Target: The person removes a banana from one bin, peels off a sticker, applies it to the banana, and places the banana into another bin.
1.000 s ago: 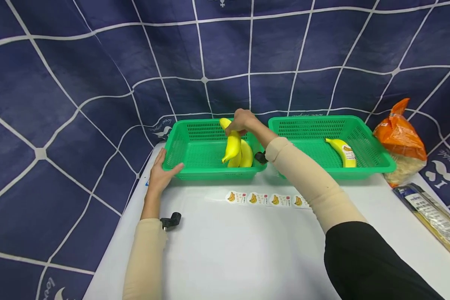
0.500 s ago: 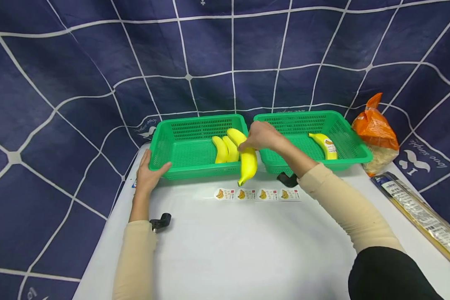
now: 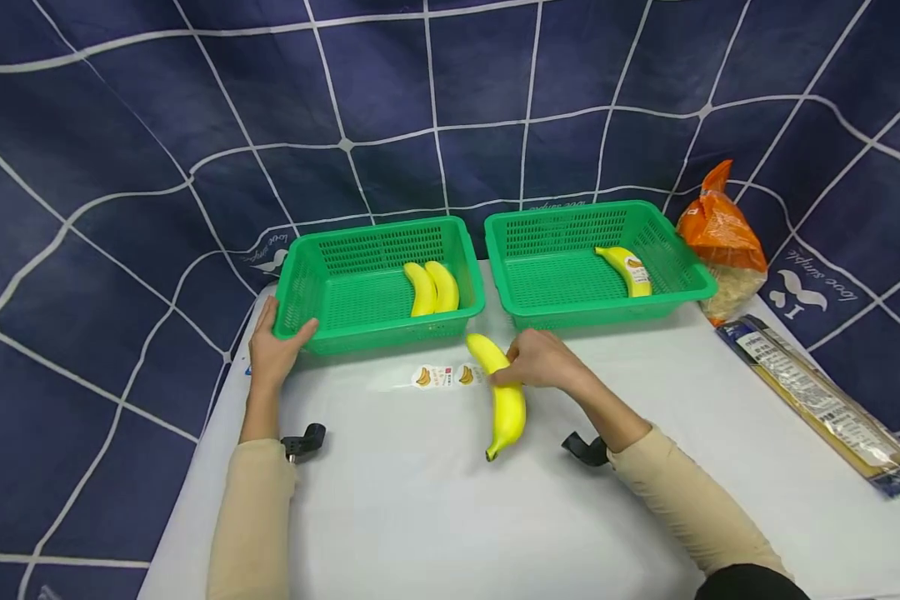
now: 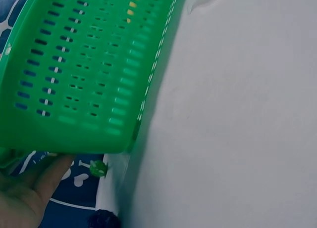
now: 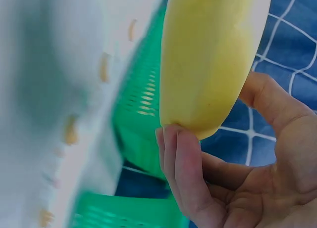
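A yellow banana (image 3: 508, 412) hangs over the white table in front of the baskets. My right hand (image 3: 546, 362) pinches it between thumb and fingers, and the right wrist view shows the fingertips on the side of this banana (image 5: 210, 60). At the front left corner of the left green basket (image 3: 375, 337), my left hand (image 3: 273, 350) rests with thumb and fingers spread along the outside. Inside this basket lie two bananas, one banana (image 3: 422, 292) beside the other banana (image 3: 444, 287). A strip of banana stickers (image 3: 437, 377) lies on the table, partly hidden by the held banana and right hand.
To the right stands a second green basket (image 3: 607, 315), holding one banana (image 3: 630, 271) with a sticker on it. Beyond it are an orange-topped bag (image 3: 727, 242) and a long flat clear-wrapped package (image 3: 817, 400). A dark blue checked cloth (image 3: 390, 75) hangs behind the table (image 3: 420, 517).
My right hand has lifted a banana out of the left basket and brought it forward and right over the sticker strip. My left hand has stayed at the basket's corner while the head view shifted.
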`<state>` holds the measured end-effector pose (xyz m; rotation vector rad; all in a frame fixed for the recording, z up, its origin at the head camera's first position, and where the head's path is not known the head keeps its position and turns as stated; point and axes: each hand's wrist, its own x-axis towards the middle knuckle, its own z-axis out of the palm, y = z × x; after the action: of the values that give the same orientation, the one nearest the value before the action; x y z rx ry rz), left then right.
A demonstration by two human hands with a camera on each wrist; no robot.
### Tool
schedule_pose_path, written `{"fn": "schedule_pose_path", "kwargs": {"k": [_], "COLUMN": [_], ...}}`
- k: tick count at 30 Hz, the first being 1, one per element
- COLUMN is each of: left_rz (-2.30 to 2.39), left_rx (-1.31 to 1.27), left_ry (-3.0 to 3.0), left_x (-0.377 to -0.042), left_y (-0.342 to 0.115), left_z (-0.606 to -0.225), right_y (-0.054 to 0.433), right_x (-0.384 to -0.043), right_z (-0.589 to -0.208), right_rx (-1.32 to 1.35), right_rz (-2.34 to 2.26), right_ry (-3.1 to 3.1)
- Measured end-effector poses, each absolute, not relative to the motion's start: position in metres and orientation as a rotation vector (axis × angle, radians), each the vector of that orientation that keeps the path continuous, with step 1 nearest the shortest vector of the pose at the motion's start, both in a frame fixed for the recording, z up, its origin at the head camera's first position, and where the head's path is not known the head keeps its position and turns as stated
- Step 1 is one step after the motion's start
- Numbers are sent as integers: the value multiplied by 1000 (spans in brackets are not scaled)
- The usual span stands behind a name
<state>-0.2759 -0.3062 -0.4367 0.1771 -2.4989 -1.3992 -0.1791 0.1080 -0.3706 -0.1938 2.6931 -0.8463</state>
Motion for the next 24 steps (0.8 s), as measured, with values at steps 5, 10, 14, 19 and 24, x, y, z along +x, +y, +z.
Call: {"fn": "schedule_pose_path", "kwargs": {"k": [5,10,14,19,24], "left_rz": [-1360,-1382,-1412,-1408,-1395], "left_rx": [151,129,117,121,133], "left_ry": [-2588,-2606,-2583,-2574,-2574], "left_x": [-277,-276,-277,-275,-274], "left_y": [-314,-317,-318,-314,-313], "left_z": [-433,-432,-432,-432,-432], "right_y": [111,112,110,110,110], "right_x": [-165,-154,-150,-147,-143], "right_z": [-396,-411,-421,-429,-430], "right_rx": [-148,-138,-133,-107,-95], "right_rz": [-870,-853,-827,-823,-815], "right_ry": [2668,2669,2672,2657,2664]}}
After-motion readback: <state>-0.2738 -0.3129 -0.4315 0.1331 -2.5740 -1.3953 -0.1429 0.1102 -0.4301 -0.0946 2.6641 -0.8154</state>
